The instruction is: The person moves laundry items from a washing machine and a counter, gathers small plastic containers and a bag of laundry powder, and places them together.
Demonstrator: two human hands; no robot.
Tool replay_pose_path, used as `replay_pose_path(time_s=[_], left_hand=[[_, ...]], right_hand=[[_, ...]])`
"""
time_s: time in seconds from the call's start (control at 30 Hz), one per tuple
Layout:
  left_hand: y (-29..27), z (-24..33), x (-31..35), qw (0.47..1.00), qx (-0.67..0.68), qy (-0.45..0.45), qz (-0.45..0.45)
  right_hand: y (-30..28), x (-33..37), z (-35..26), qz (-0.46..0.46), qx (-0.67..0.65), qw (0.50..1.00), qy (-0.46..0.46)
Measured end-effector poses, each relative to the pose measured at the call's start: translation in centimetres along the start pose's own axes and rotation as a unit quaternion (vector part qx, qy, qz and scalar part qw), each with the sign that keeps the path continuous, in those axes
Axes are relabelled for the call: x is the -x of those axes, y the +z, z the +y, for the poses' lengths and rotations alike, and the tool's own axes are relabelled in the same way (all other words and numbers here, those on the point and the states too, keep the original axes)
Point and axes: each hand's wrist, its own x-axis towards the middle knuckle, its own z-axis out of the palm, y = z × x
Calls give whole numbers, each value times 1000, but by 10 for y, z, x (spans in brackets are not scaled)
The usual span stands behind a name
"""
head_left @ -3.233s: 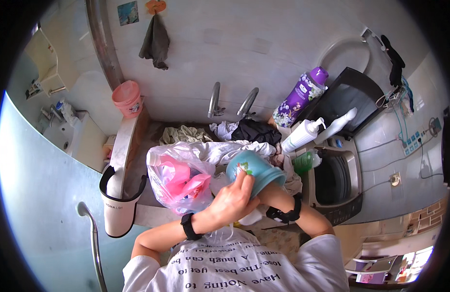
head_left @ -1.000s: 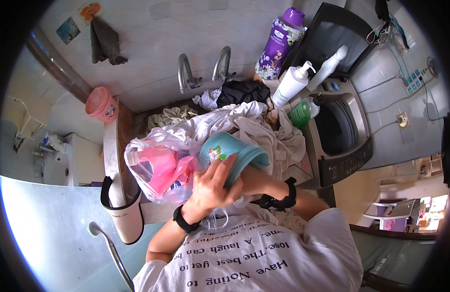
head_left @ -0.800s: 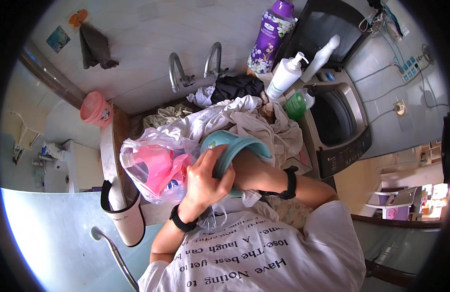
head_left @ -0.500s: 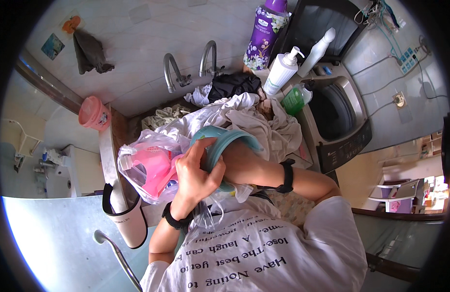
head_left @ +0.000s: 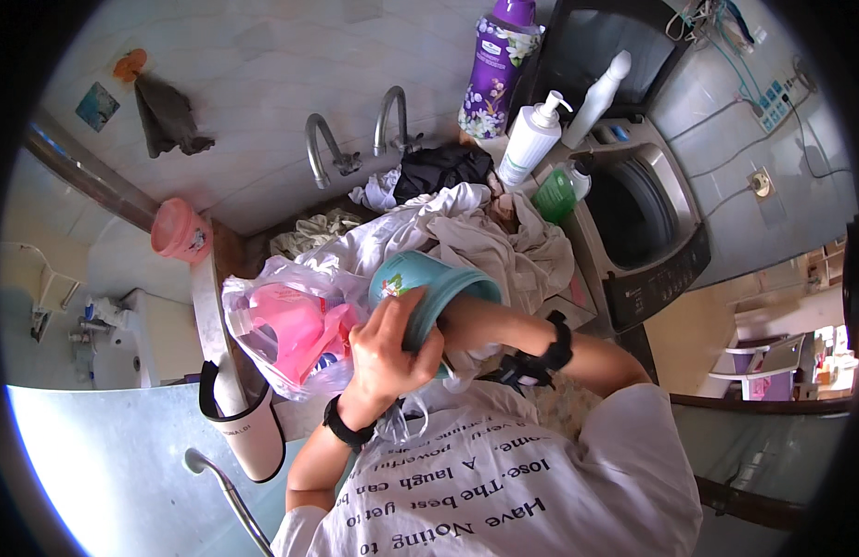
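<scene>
My left hand (head_left: pixel 392 348) grips the rim of a small teal bucket (head_left: pixel 415 276) tipped on its side, its mouth facing right. My right forearm (head_left: pixel 503 327) reaches into that mouth; the hand and its fingers are hidden inside. Beneath my left wrist hangs a clear plastic strip (head_left: pixel 401 422). A thin plastic bag (head_left: pixel 248 357) holding a pink plastic container (head_left: pixel 304 334) stands just left of my left hand. Beyond the bucket lies a heap of pale laundry (head_left: pixel 503 246).
Black cloth (head_left: pixel 443 174) lies under two taps (head_left: pixel 322 153). A purple bottle (head_left: pixel 494 74), white pump bottle (head_left: pixel 531 144) and green bottle (head_left: pixel 559 192) stand near an open washing machine (head_left: pixel 633 213). A pink tub (head_left: pixel 180 230) sits on the left ledge, above a white-and-black holder (head_left: pixel 244 427).
The bucket has turned slightly, showing more of its printed side, and shifted right a little with my left hand. My right arm stays inside it. The view has shifted slightly.
</scene>
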Motion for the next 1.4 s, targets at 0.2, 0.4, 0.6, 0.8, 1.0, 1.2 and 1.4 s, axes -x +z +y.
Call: replay_pose_path(time_s=[0.2, 0.4, 0.6, 0.8, 1.0, 1.2, 1.4], left_hand=[[-9, -14, -8, 968, 151, -178, 94], [-17, -8, -17, 933, 264, -193, 151], [-12, -13, -18, 905, 338, -226, 125], [-4, -10, -13, 908, 343, -216, 108], [-5, 6, -10, 975, 149, -162, 34], [-2, 2, -15, 988, 64, -141, -16], [6, -3, -15, 1000, 7, -4, -17]], right_hand=[[-52, 49, -62, 26, -188, 977, -100], [-89, 99, -15, 349, -458, 810, -115], [-132, 107, -60, 665, -243, 704, -53], [-113, 68, -97, 271, -75, 949, -144], [-49, 16, -49, 35, 443, 875, -194], [-38, -2, -21, 94, 359, 921, -114], [-9, 2, 3, 151, 428, 891, -28]])
